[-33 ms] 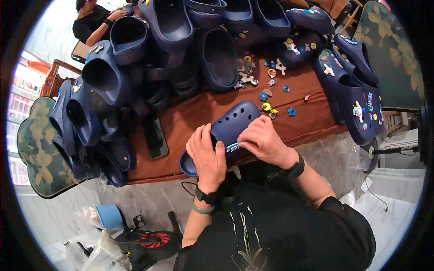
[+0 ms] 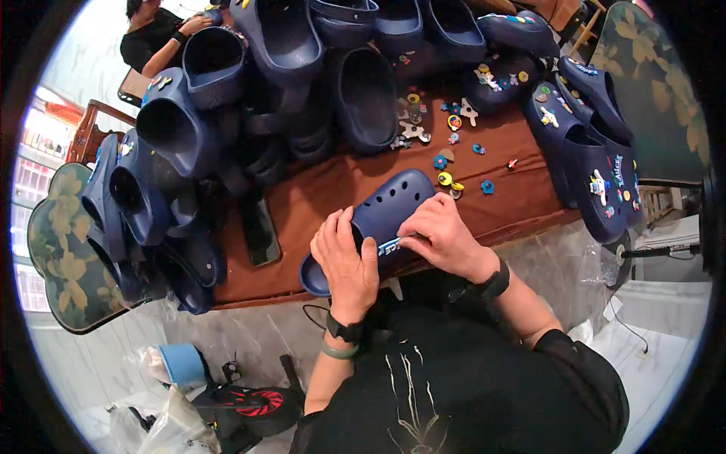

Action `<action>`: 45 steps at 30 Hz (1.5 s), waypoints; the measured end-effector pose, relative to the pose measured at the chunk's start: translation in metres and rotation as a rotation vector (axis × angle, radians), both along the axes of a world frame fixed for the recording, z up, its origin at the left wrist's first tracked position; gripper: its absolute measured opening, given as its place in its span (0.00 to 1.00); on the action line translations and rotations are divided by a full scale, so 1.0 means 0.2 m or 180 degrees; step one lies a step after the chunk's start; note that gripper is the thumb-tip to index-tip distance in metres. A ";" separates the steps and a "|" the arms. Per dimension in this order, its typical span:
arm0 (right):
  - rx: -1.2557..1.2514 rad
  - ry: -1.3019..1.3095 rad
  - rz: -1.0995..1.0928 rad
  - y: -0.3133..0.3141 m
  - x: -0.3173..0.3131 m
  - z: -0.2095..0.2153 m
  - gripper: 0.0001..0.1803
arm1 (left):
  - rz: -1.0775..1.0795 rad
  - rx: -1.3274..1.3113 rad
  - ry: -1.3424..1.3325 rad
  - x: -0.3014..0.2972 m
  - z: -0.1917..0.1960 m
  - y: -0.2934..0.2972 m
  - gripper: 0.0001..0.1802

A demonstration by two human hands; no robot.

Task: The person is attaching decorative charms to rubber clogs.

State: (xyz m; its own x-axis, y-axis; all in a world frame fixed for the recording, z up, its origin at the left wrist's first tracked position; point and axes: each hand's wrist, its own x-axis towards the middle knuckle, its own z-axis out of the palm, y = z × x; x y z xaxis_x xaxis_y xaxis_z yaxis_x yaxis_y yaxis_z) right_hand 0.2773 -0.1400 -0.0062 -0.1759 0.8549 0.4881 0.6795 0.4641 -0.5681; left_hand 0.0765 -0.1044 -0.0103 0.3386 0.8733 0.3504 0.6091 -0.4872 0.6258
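Note:
A dark blue foam clog (image 2: 382, 216) lies tilted at the table's near edge, its holed toe pointing away and to the right. My left hand (image 2: 349, 268) grips the clog's left side, fingers over the opening's rim and thumb by the side. A white and blue lettered shoe charm (image 2: 388, 247) sits on the clog's near side. Over its right end, my right hand (image 2: 445, 236) is closed with thumb and forefinger pinching the charm. My palm hides part of the heel. Just past the toe lie a yellow round charm (image 2: 445, 178) and a blue flower charm (image 2: 487, 186).
Many dark blue clogs (image 2: 367, 98) crowd the back and left of the brown cloth (image 2: 302, 204). A dark phone (image 2: 262, 238) lies left of my hands. Decorated clogs (image 2: 597, 170) stand at the right edge. Another person (image 2: 155, 45) sits at the far left.

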 end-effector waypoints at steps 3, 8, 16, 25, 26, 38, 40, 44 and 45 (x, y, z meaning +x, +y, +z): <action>-0.0217 -0.0074 -0.0103 0.00 0.00 0.01 0.08 | -0.0015 0.0159 0.0215 0.01 0.02 -0.01 0.37; -0.0319 -0.0412 -0.0234 0.04 -0.05 0.05 0.12 | -0.0003 0.0172 0.0214 0.02 0.02 -0.01 0.43; -0.0374 -0.0533 -0.0505 0.02 -0.08 0.04 0.14 | 0.0147 0.0272 0.0389 0.03 0.02 -0.02 0.41; 0.0186 0.0368 -0.1268 0.23 0.43 -0.14 0.06 | 0.0168 0.0234 0.0391 0.02 0.04 -0.03 0.40; 0.0012 -0.0018 -0.1551 0.26 0.50 -0.20 0.09 | 0.0144 0.0198 0.0373 0.02 0.04 -0.02 0.40; -0.0445 0.0751 -0.1155 0.24 0.41 -0.11 0.06 | 0.0181 0.0414 0.0282 0.01 0.04 -0.01 0.40; -0.0038 0.0495 -0.0637 0.21 0.31 -0.02 0.06 | 0.0169 0.0400 0.0280 0.01 0.04 -0.01 0.41; -0.0320 0.0372 0.0297 0.26 0.13 0.05 0.06 | 0.0146 0.0353 0.0251 0.02 0.03 -0.01 0.41; -0.0295 0.0285 0.0335 0.29 0.09 0.04 0.07 | 0.0124 0.0299 0.0227 0.02 0.03 -0.01 0.41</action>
State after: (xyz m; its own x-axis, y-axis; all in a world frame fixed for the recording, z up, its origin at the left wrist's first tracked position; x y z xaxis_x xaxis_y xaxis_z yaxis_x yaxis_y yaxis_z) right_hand 0.2962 -0.0818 0.0013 -0.2262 0.8761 0.4258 0.5746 0.4730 -0.6679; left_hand 0.0802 -0.1067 -0.0035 0.3321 0.8506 0.4076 0.6700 -0.5169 0.5329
